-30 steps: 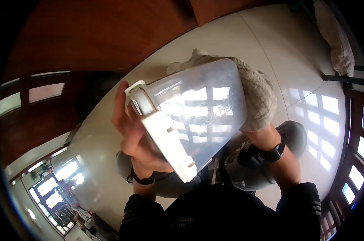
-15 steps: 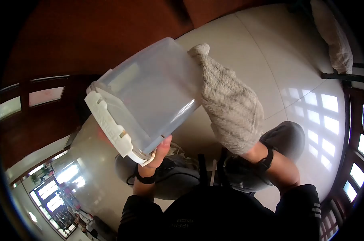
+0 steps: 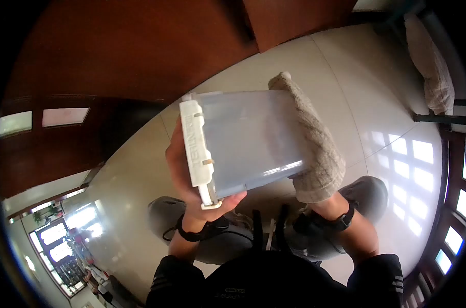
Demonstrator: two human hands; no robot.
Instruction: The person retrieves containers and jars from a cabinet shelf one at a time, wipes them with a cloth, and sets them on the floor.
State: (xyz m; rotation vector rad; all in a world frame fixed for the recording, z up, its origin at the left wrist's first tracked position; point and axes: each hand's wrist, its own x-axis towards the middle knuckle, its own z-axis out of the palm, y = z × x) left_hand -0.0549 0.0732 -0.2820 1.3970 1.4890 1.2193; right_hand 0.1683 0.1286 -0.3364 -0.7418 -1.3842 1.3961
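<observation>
A translucent plastic storage box (image 3: 248,138) with a white latched lid end (image 3: 196,149) is held up over my lap, tilted on its side. My left hand (image 3: 199,197) grips it at the lid end, thumb along the near edge and the other fingers behind the white rim. A beige plush cleaning mitt (image 3: 320,154) covers my right hand (image 3: 323,177) to the wrist. The mitt lies against the box's opposite end. My right fingers are hidden inside it, so their pose does not show.
Pale glossy floor tiles (image 3: 346,97) lie around my bent knees (image 3: 366,192). A dark reddish-brown wooden panel (image 3: 130,46) stands ahead and to the left. At the upper right, a beige cushion (image 3: 428,61) rests on a dark-framed piece of furniture (image 3: 441,118).
The box has turned to lie more level and come slightly nearer and to the right. My left hand moved with it, and the mitt shifted from angled to wrapped along the box's end.
</observation>
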